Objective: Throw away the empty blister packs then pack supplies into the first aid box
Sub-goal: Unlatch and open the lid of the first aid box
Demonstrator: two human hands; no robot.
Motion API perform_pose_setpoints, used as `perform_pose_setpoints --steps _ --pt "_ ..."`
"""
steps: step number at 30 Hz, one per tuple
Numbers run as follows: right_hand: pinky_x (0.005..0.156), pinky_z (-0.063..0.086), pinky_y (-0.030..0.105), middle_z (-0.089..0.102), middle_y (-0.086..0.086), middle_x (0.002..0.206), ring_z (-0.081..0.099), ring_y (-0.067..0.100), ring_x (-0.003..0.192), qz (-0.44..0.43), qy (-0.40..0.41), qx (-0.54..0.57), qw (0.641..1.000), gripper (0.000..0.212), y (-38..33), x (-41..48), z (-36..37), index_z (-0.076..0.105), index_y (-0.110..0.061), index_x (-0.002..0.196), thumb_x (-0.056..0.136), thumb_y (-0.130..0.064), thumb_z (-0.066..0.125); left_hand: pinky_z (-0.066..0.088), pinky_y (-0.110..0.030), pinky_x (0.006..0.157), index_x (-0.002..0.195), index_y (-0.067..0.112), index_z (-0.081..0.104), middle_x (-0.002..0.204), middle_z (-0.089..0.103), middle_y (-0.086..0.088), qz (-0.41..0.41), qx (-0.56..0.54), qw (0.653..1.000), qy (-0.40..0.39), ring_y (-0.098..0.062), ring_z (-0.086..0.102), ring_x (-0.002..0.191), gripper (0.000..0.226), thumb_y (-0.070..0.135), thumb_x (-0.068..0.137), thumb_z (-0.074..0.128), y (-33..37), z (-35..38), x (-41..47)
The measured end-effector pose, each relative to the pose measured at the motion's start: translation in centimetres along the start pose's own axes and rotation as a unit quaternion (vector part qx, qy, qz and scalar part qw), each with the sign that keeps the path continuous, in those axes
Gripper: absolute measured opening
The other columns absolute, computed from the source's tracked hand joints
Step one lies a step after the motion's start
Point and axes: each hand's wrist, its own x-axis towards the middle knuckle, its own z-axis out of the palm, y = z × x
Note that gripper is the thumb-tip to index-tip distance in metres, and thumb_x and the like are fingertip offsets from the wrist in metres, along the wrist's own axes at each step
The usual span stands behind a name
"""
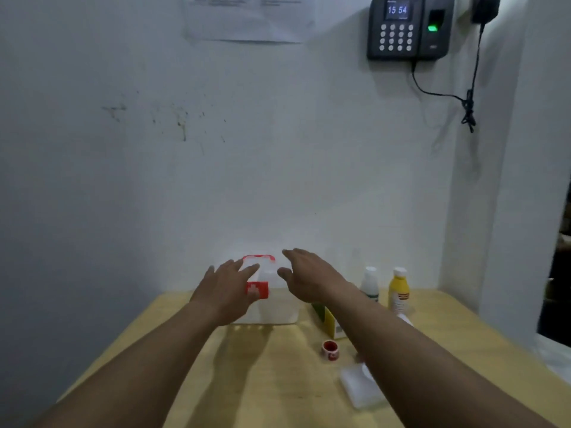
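Observation:
A translucent white first aid box (276,307) with a red handle and a red latch stands at the back of the wooden table (262,375), against the wall. My left hand (227,290) reaches over its front left side, fingers spread, partly covering the latch. My right hand (309,278) hovers by the box's upper right side, fingers apart and holding nothing. To the right of the box stand a white bottle (370,282) and a yellow bottle (398,291). A green and yellow carton (326,319), a small red roll (330,350) and a clear flat pack (360,387) lie near my right forearm.
The white wall rises right behind the table. A black keypad device (408,26) hangs high on the wall with a cable (469,109) dangling below it. A dark opening lies past the table's right edge.

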Motion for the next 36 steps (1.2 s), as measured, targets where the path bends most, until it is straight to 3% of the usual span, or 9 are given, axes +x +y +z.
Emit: perform_pose_setpoints --steps 4,8,11,13,18,23,27,31,36 --pt "0.111 0.031 0.041 0.034 0.012 0.156 0.03 0.03 0.142 -0.024 -0.03 -0.023 0.999 0.045 -1.0 0.7 1.2 0.039 -0.007 0.148 0.107 -0.023 0.033 0.031 -0.046 0.114 0.149 0.032 0.034 0.155 0.039 0.0 0.0 -0.017 0.999 0.046 -0.024 0.037 0.141 0.056 0.051 0.097 0.044 -0.4 0.9 -0.4" --pt "0.104 0.04 0.038 0.047 0.01 0.145 0.042 0.028 0.131 -0.024 -0.015 -0.027 0.999 0.043 -0.8 1.2 2.4 0.044 -0.014 0.147 0.104 -0.016 0.04 0.037 -0.042 0.11 0.14 0.027 0.051 0.147 0.05 -0.002 -0.088 -0.083 0.984 0.129 -0.024 0.044 0.134 0.049 0.045 0.094 0.056 0.3 1.6 -1.0" --pt "0.108 0.037 0.036 0.045 0.007 0.15 0.039 0.024 0.137 -0.022 -0.002 -0.015 1.0 0.048 -0.4 1.6 2.9 0.037 -0.022 0.151 0.104 -0.019 0.044 0.048 -0.036 0.091 0.127 0.025 0.057 0.133 0.054 -0.002 -0.178 -0.16 0.95 0.199 -0.023 0.05 0.119 0.038 0.038 0.092 0.062 1.7 2.0 -1.9" --pt "0.11 0.035 0.036 0.042 0.005 0.153 0.037 0.023 0.141 -0.018 -0.002 -0.01 1.0 0.048 -0.3 1.8 2.9 0.037 -0.024 0.151 0.104 -0.02 0.044 0.046 -0.032 0.078 0.118 0.023 0.053 0.124 0.052 -0.003 -0.249 -0.228 0.921 0.192 -0.022 0.052 0.109 0.031 0.036 0.091 0.063 2.9 1.9 -2.2" --pt "0.112 0.032 0.034 0.04 0.004 0.155 0.035 0.022 0.143 -0.012 -0.008 -0.015 1.0 0.048 -0.3 1.9 2.9 0.036 -0.025 0.152 0.104 -0.021 0.044 0.055 -0.037 0.077 0.115 0.015 0.049 0.112 0.062 -0.009 -0.39 -0.411 0.813 0.133 -0.029 0.063 0.095 0.041 0.036 0.087 0.07 4.6 2.5 -1.2" --pt "0.111 0.033 0.035 0.039 0.003 0.155 0.035 0.024 0.142 -0.007 -0.01 -0.011 1.0 0.049 -0.1 2.0 3.0 0.036 -0.027 0.152 0.104 -0.021 0.045 0.059 -0.05 0.081 0.116 0.009 0.05 0.112 0.063 -0.016 -0.482 -0.618 0.618 0.069 -0.036 0.066 0.1 0.055 0.04 0.08 0.076 4.5 3.5 0.0" --pt "0.111 0.034 0.036 0.04 0.004 0.155 0.038 0.025 0.141 -0.009 -0.012 -0.019 1.0 0.05 -0.2 2.0 3.0 0.036 -0.028 0.152 0.104 -0.021 0.046 0.057 -0.045 0.084 0.118 0.016 0.049 0.122 0.063 -0.011 -0.489 -0.714 0.501 0.024 -0.033 0.064 0.108 0.054 0.043 0.079 0.075 3.7 4.4 1.0" --pt "0.109 0.038 0.036 0.043 0.005 0.152 0.043 0.027 0.137 -0.012 -0.015 -0.035 0.999 0.051 -0.2 2.0 2.9 0.035 -0.029 0.153 0.104 -0.019 0.046 0.054 -0.048 0.095 0.115 0.014 0.048 0.121 0.062 -0.01 -0.479 -0.739 0.474 0.02 -0.03 0.064 0.107 0.046 0.038 0.084 0.072 3.5 4.4 1.0" --pt "0.109 0.037 0.036 0.042 0.006 0.153 0.042 0.027 0.137 -0.022 -0.021 -0.043 0.999 0.05 -0.2 2.0 2.6 0.033 -0.027 0.153 0.105 -0.019 0.043 0.056 -0.049 0.091 0.114 0.012 0.047 0.113 0.062 -0.013 -0.462 -0.77 0.438 0.048 -0.029 0.067 0.102 0.041 0.029 0.086 0.071 4.2 4.1 0.5"
